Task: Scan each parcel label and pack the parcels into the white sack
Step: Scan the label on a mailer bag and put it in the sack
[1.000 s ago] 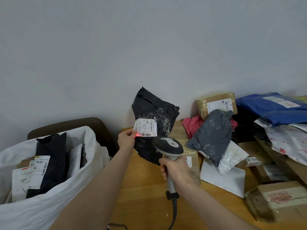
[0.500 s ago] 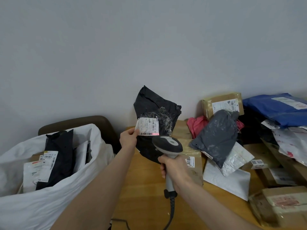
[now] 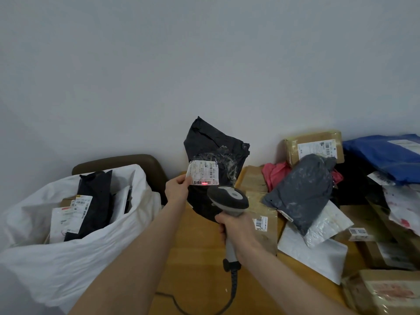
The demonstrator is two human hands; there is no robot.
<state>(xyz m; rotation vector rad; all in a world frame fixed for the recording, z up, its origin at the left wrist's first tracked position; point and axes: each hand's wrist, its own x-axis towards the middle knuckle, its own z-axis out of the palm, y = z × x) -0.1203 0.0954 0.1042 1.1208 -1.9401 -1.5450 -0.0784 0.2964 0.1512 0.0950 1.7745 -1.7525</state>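
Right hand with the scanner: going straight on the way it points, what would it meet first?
Probably the black parcel, at its white label, where the red light of the scanner falls; the left hand holds it up there. Depth is unclear.

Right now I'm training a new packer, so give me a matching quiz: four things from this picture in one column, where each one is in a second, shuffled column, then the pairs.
Things
1. black parcel with the red scan light on its label
2. scanner
3. blue parcel
4. white sack

Places
A. gripped in the right hand
B. on top of the pile at the far right
C. held up by the left hand
D. at the left, with parcels inside

Pairs: 1-C, 2-A, 3-B, 4-D
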